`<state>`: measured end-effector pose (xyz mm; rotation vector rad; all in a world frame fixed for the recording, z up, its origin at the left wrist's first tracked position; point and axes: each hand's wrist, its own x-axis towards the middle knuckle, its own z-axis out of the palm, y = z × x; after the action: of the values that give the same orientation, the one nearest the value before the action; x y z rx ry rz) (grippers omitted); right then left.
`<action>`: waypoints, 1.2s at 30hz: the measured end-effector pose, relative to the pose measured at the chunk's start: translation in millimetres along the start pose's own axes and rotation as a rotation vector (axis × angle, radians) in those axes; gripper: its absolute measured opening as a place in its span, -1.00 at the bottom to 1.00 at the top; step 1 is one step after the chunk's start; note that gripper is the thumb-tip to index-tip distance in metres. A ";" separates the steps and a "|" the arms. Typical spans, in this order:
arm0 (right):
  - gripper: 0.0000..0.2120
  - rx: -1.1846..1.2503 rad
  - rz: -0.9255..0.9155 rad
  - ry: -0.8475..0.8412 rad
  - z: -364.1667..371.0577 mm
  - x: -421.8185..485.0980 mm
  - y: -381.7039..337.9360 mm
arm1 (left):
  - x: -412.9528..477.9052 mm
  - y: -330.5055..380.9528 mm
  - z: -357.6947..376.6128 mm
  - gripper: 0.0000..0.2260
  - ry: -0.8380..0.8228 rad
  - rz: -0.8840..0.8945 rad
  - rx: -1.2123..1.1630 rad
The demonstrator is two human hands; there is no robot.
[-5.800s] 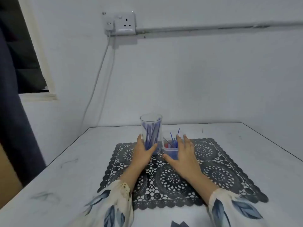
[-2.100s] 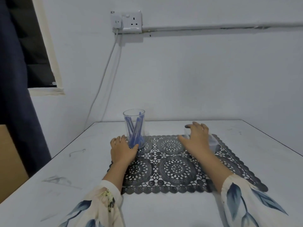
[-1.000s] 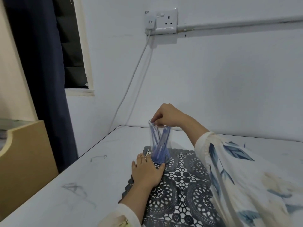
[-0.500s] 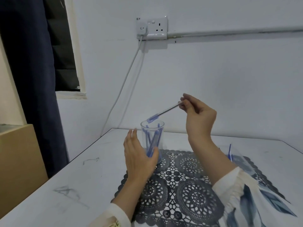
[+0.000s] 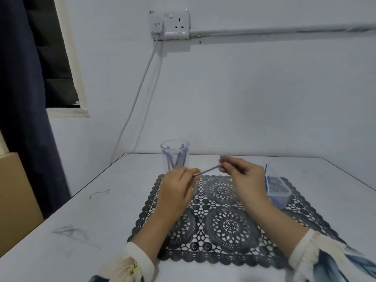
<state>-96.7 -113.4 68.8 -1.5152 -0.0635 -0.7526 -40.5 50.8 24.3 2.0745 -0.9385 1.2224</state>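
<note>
a thin stick [image 5: 209, 170] is pinched at one end by the left hand [image 5: 179, 188] and at the other by the right hand [image 5: 245, 177]. it is held above the lace mat [image 5: 223, 226], near the glass [image 5: 175, 154].

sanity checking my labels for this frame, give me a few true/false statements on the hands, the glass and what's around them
1. The left hand and right hand hold one thin stick between them. True.
2. The glass lies tipped over. False: it stands upright with blue sticks inside.
3. The plastic container sits on the lace mat, at its right side. True.
4. The wall socket has nothing plugged in. False: a plug with a cable is in it.
</note>
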 end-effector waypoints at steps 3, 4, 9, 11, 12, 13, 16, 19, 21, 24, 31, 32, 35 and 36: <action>-0.75 -0.278 -0.096 -0.089 -18.1 -6.2 13.5 | -2.7 -2.4 1.7 -0.73 -0.092 -0.015 -0.040; -0.75 -0.360 -0.131 -0.121 -21.8 -7.5 18.3 | -3.6 -3.0 2.5 -0.73 -0.121 -0.019 -0.035; -0.77 -0.784 -0.465 -0.209 -30.5 -4.5 39.9 | -3.5 -2.0 3.2 -0.77 -0.190 -0.017 -0.005; -0.75 -0.868 -0.579 -0.265 -32.8 -2.9 47.4 | -1.8 1.0 0.9 -0.76 -0.207 -0.017 -0.016; -0.73 -0.890 -0.613 -0.287 -33.8 -1.8 49.9 | -1.3 2.4 -0.5 -0.75 -0.219 -0.025 -0.024; -0.69 -0.902 -0.639 -0.299 -34.4 -0.8 51.2 | -1.2 3.0 -1.6 -0.74 -0.232 -0.035 -0.032; -0.60 -0.937 -0.712 -0.311 -35.6 2.6 55.0 | -2.0 3.4 -2.6 -0.70 -0.266 -0.057 -0.049; -0.55 -1.008 -0.729 -0.295 -35.9 4.7 56.3 | 0.1 3.9 -1.6 -0.69 -0.234 -0.037 -0.018; -0.57 -1.008 -0.741 -0.277 -36.6 6.2 56.6 | 0.9 4.2 -0.8 -0.69 -0.208 -0.011 0.006; -0.59 -1.003 -0.775 -0.275 -38.4 8.0 56.3 | 0.3 7.2 -0.6 -0.69 -0.229 -0.030 -0.014; -0.58 -1.037 -0.813 -0.355 -43.9 7.6 58.0 | 8.5 21.3 -5.6 -0.73 -0.579 -0.439 -0.101; -0.58 -1.050 -0.812 -0.365 -44.0 7.6 59.0 | 9.2 21.6 -5.5 -0.71 -0.618 -0.502 -0.152; -0.58 -1.052 -0.838 -0.381 -44.3 7.7 60.9 | 11.1 22.4 -7.2 -0.68 -0.723 -0.675 -0.343; -0.59 -1.042 -0.857 -0.384 -44.2 7.0 59.7 | 12.6 23.0 -8.5 -0.66 -0.737 -0.711 -0.394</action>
<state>-80.8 -163.5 15.8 -2.6745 -0.7409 -1.2508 -58.7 39.5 41.8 2.2262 -0.5497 -0.1024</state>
